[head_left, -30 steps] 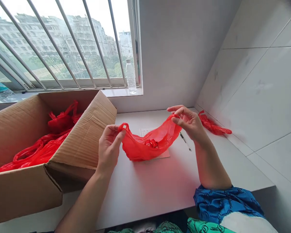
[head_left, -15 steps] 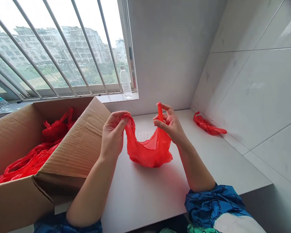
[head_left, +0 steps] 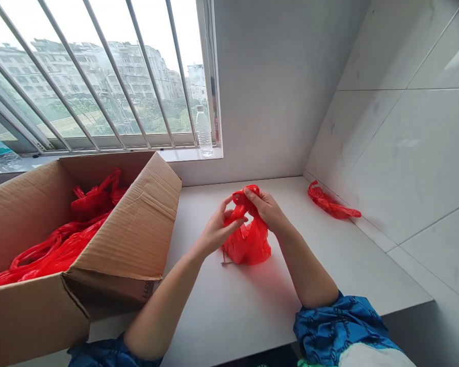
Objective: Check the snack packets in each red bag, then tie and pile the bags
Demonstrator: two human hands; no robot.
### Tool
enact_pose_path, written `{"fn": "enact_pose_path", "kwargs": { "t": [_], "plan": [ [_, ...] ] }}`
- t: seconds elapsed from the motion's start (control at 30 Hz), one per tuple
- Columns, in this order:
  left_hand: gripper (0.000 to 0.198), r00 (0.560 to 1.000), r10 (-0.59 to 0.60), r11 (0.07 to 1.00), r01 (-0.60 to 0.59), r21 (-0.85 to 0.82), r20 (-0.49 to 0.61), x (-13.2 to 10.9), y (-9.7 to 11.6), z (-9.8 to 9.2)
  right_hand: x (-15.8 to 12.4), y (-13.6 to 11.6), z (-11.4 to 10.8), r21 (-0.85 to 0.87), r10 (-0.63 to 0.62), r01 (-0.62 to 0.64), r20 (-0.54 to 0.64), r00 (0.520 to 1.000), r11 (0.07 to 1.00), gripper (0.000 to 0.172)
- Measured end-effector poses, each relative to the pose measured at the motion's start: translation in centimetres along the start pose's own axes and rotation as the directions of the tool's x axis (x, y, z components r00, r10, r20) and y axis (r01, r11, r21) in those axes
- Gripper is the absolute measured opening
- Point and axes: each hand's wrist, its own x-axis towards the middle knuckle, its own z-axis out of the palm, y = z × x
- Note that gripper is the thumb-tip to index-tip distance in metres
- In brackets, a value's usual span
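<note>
A thin red plastic bag (head_left: 249, 247) hangs just over the white tabletop, its two handles drawn together and crossed at the top. My right hand (head_left: 266, 208) pinches the handles between thumb and fingers. On the other side, my left hand (head_left: 219, 228) has its thumb and fingers round a strip of the same bag, and some fingertips are hidden behind the plastic. The bag's bottom looks weighted, but its contents cannot be made out. A small flat printed piece (head_left: 226, 258) shows at its lower left edge.
At the left stands an open cardboard box (head_left: 130, 224) with several red plastic bags (head_left: 61, 244) in it. A twisted red bag (head_left: 332, 204) lies by the tiled wall. On the sill of the barred window stands a clear bottle (head_left: 204, 132); another bottle (head_left: 2, 150) lies farther left.
My hands have come together from holding the handles apart. The left hand has moved right, and the handles now cross at the top. The view has shifted slightly.
</note>
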Motion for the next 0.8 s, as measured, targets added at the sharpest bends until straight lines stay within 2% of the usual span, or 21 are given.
{"fn": "enact_pose_path", "kwargs": {
  "t": [0.1, 0.23, 0.33, 0.43, 0.57, 0.8],
  "plan": [
    [0.052, 0.996, -0.084, 0.981, 0.087, -0.176, 0.027, 0.1, -1.0, -0.7, 0.4, 0.4, -0.6, 0.033, 0.014, -0.014, 0.008, 1.000, 0.999, 0.037],
    [0.045, 0.988, -0.153, 0.892, 0.133, -0.433, -0.011, 0.2, -1.1, -1.5, 0.4, 0.5, -0.7, 0.031, -0.001, -0.005, 0.180, 0.984, 1.000, 0.029],
    [0.043, 0.984, -0.176, 0.857, 0.156, -0.492, 0.006, 0.2, -0.8, -1.6, 0.2, 0.1, -1.0, -0.091, 0.027, 0.001, 0.303, 0.953, 0.996, 0.028],
    [0.043, 0.984, -0.179, 0.887, 0.150, -0.436, -0.025, 0.0, -0.5, -1.4, -0.1, -0.2, -1.5, -0.271, 0.067, 0.026, 0.329, 0.942, 0.962, 0.029],
    [0.049, 0.991, -0.111, 0.975, 0.094, -0.200, -0.077, -0.1, -0.3, -1.5, -0.3, -0.1, -1.8, -0.431, -0.020, 0.134, 0.261, 0.965, 0.893, 0.025],
    [0.046, 0.998, 0.002, 0.999, 0.001, 0.047, -0.062, -0.1, -0.8, -2.0, -0.9, -0.2, -1.0, -0.444, -0.118, 0.208, 0.223, 0.968, 0.871, 0.019]
  ]
}}
